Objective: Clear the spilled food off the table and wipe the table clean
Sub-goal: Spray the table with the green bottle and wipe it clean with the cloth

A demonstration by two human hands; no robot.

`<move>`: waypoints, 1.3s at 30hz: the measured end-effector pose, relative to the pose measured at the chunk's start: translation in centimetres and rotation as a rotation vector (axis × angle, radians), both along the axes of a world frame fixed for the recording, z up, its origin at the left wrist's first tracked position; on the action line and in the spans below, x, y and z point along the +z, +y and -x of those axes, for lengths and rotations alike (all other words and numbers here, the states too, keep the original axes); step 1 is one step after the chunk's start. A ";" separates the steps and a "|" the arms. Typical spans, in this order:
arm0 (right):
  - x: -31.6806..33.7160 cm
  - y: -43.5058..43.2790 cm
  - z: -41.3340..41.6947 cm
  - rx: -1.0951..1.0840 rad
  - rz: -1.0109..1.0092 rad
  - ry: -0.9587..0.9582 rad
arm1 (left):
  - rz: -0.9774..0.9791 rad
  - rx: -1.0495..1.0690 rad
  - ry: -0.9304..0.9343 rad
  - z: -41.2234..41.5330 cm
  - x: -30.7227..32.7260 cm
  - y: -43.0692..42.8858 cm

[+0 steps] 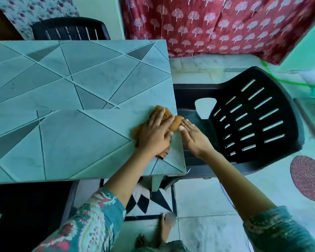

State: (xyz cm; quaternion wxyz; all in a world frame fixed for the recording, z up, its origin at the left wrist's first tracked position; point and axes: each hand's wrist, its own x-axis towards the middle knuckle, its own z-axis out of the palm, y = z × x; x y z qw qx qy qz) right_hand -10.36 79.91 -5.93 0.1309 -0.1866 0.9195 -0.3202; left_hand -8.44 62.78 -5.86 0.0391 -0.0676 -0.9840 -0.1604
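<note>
**Soft even light, teal cast, big fisheye**

The light is even and fairly bright, with a teal tint all over. Shadows on the table (80, 79) are soft. Its edges bow from the wide lens, and the far right of the frame is smeared with blur.

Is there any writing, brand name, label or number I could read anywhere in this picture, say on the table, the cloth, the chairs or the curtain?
No readable text anywhere in the view.
The table shows only a pattern of lines and triangles.
The red curtain carries only white tree prints.
The orange cloth and the black chair show no lettering.
</note>
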 end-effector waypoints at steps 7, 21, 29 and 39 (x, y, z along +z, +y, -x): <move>0.9 0.2 2.7 0.002 0.046 0.028 | 0.086 0.233 -0.038 0.8 0.3 -7.2; 0.5 -0.9 5.1 0.053 0.092 -0.084 | 0.070 -0.158 -0.068 -3.7 0.1 -4.1; 0.4 -1.5 4.0 -0.059 0.254 -0.236 | -0.004 -0.267 -0.088 -6.6 0.9 2.7; -0.3 -2.0 1.5 -0.139 0.317 -0.256 | -0.003 -0.056 -0.072 -4.2 0.7 -4.1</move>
